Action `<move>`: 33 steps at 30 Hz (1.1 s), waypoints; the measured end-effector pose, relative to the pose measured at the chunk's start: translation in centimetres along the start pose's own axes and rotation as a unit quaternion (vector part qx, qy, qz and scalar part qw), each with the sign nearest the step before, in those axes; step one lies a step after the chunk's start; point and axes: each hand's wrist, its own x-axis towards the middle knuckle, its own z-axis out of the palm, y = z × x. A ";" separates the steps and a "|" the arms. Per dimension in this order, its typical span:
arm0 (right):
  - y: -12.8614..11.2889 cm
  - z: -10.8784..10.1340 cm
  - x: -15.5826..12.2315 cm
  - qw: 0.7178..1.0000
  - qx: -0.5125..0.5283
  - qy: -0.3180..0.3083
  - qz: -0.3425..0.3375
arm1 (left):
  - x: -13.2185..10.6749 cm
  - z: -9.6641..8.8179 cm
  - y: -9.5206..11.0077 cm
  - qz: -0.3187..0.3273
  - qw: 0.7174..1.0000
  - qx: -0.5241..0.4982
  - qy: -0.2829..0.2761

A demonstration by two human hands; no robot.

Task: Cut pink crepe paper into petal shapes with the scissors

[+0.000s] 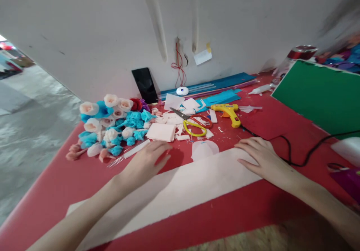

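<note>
A long strip of pale pink crepe paper lies across the red table. My left hand lies flat near the strip's upper edge, fingers stretched out toward the middle. My right hand presses flat on the strip's right end, fingers spread. Neither hand holds anything. A folded pink paper stack and a small rounded pink cut-out lie just beyond the hands.
A heap of blue, white and pink paper flowers sits at the left. Yellow-handled scissors lie beside a yellow glue gun with a black cord. Further off are a green sheet, a black phone, blue paper rolls, and paper scraps.
</note>
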 end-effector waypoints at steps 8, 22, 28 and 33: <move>-0.4 0.1 -0.3 0.999 -0.006 0.036 0.013 | 4.1 1.4 -3.3 -0.039 0.999 0.036 0.006; -0.4 -0.1 -0.1 0.996 0.046 0.065 0.048 | 3.9 0.9 -4.1 -0.172 0.982 -0.051 0.059; -0.6 -0.5 0.0 0.992 0.066 0.085 0.073 | 4.1 1.8 -3.9 -0.097 0.994 -0.034 0.026; -0.7 -1.0 -0.2 0.986 0.078 0.101 0.106 | 4.4 2.7 -3.7 -0.070 0.997 -0.010 0.008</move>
